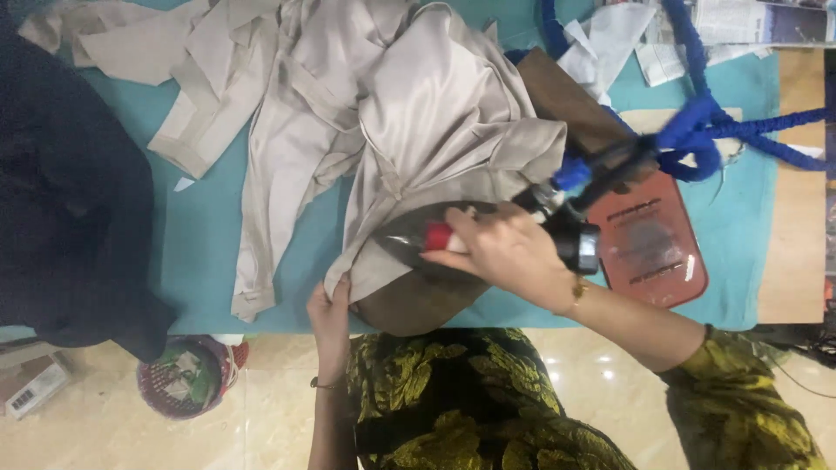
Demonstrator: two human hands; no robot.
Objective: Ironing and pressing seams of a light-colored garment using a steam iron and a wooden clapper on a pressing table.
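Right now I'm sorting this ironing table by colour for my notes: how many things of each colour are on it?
Beige: 1, the beige garment under the iron
Black: 2, the iron and the dark cloth
Blue: 1, the blue cord
Red-brown: 1, the iron rest pad
Brown: 1, the pressing cushion
Total: 6
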